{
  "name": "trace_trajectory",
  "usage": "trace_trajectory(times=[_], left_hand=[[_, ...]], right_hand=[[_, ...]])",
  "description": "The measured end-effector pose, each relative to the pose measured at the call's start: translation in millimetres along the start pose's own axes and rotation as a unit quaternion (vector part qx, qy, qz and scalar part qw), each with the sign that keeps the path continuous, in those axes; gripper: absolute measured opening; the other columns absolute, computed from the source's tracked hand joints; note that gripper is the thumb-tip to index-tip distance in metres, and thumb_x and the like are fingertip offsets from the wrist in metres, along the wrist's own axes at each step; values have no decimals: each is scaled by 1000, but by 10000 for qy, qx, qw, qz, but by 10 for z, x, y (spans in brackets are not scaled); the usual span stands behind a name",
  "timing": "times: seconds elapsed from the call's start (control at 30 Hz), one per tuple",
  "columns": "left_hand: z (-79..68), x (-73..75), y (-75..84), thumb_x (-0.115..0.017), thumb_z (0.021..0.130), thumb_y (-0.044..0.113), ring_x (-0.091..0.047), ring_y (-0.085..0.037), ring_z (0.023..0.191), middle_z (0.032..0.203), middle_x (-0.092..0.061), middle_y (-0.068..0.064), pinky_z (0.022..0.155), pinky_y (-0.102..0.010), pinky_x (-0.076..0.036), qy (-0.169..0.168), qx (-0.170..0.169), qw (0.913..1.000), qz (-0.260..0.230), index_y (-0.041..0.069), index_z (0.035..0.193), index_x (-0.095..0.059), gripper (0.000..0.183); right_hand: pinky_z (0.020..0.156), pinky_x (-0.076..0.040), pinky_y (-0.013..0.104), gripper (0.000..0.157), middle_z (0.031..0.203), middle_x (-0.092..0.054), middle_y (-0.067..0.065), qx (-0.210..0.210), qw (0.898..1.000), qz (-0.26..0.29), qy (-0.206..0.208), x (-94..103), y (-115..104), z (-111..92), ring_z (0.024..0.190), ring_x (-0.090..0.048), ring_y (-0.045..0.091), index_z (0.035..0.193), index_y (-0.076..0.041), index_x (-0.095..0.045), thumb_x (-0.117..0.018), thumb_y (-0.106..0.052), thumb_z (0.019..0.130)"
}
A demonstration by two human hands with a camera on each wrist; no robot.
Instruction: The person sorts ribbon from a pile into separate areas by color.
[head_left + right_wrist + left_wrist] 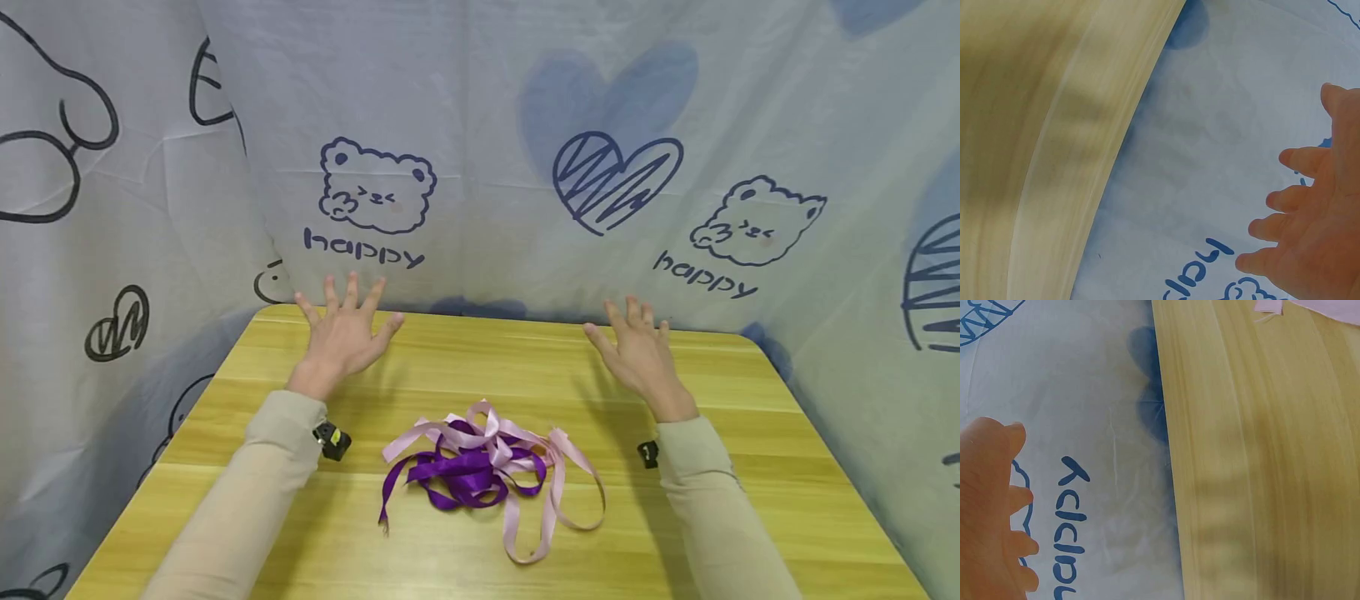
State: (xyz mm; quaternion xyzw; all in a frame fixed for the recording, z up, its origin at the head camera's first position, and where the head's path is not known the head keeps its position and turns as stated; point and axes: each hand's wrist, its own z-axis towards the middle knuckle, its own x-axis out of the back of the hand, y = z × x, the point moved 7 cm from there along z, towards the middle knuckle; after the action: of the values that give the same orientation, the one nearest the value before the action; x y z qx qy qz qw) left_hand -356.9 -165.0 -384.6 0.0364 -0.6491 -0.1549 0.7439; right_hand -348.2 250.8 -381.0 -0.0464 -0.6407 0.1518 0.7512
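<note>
Purple ribbon (467,479) — visible in head view only.

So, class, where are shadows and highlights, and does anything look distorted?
Head view: soft arm shadows on the table, pale highlights on the pink ribbon. Left wrist view: faint dark bands across the table. Right wrist view: soft dark patches there, and wood grain that curves, perhaps lens distortion.

table (341,542): yellow, streaky wood grain; on table: deep-purple ribbon (468,479), pale-pink ribbon (498,452); behind table: grey-white cloth (495,258), dark-blue bear outlines (378,187), "happy" lettering (365,250), scribble-striped heart (618,179); above table: plain beige sleeves (225,508), black wrist units (335,441)
</note>
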Motion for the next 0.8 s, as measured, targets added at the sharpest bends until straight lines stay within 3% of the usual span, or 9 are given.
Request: trace_trajectory(times=[0.33, 0.5, 0.6, 0.67, 0.8], left_hand=[[-7, -42, 63, -25, 107, 69, 7, -60, 156, 173, -2, -28, 109, -85, 19, 7, -54, 10000, -54, 22, 170, -21, 79], [-17, -66, 174, -31, 109, 64, 5, -58, 157, 173, -3, -30, 113, -84, 13, -220, -222, 9983, -486, 19, 169, -25, 75], [-39, -94, 289, -39, 110, 57, -11, -55, 159, 172, -13, -30, 122, -78, -4, -350, -482, 9945, -866, 17, 167, -31, 70], [-62, -119, 385, -46, 110, 51, -30, -50, 156, 169, -29, -27, 125, -69, -20, -390, -714, 9905, -1109, 14, 164, -38, 65], [-140, -190, 607, -57, 108, 40, -63, -41, 132, 148, -62, -18, 113, -55, -48, -326, -1289, 9821, -1336, 8, 151, -56, 54]], right_hand=[[122, -6, 78, 78, 171, -14, 34, 88, 9999, 33, -74, -33, -45, -19, 156, -9, 60, 166, -3, -26, -33, -58, 111], [123, -6, 76, 77, 172, -14, 32, 276, 9986, 365, -246, -109, -145, -22, 159, -8, 55, 165, -3, -30, -34, -58, 111], [125, -6, 73, 75, 172, -12, 31, 514, 9958, 650, -399, -179, -264, -36, 160, -7, 53, 164, -3, -32, -39, -55, 111], [126, -9, 71, 71, 172, -14, 31, 726, 9931, 792, -463, -231, -370, -58, 160, -9, 51, 163, -4, -36, -44, -52, 111], [126, -17, 68, 64, 170, -23, 31, 1304, 9855, 946, -527, -348, -618, -127, 159, -19, 52, 159, -5, -45, -56, -42, 109]])
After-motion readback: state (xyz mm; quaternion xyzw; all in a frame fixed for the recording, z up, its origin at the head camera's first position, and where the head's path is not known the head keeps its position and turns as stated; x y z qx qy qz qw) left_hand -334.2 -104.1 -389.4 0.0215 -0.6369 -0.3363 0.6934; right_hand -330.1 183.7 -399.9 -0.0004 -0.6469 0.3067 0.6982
